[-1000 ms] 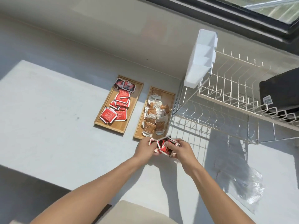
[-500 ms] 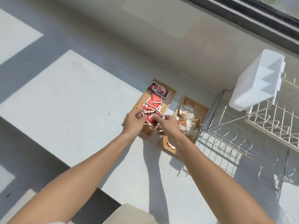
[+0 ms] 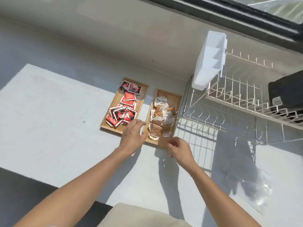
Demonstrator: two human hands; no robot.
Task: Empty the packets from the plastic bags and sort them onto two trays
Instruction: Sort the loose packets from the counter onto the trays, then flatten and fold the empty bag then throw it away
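Two wooden trays lie side by side on the white counter. The left tray (image 3: 142,93) holds several red packets (image 3: 122,114). The right tray (image 3: 177,101) holds several brown and white packets (image 3: 161,117). My left hand (image 3: 132,137) hovers over the near ends of both trays, fingers spread, holding nothing. My right hand (image 3: 180,149) is just in front of the right tray's near corner, fingers loosely curled, empty. An empty clear plastic bag (image 3: 257,192) lies crumpled on the counter at the right.
A white wire dish rack (image 3: 232,102) stands right of the trays, with a white plastic caddy (image 3: 209,60) hung on its corner and a black object (image 3: 287,92) on it. A wall and window frame run behind. A beige cushion (image 3: 141,216) is at the bottom edge.
Both hands carried a bunch of red packets to the left tray and let them go there; the hands have drawn back empty toward the near ends of the trays.
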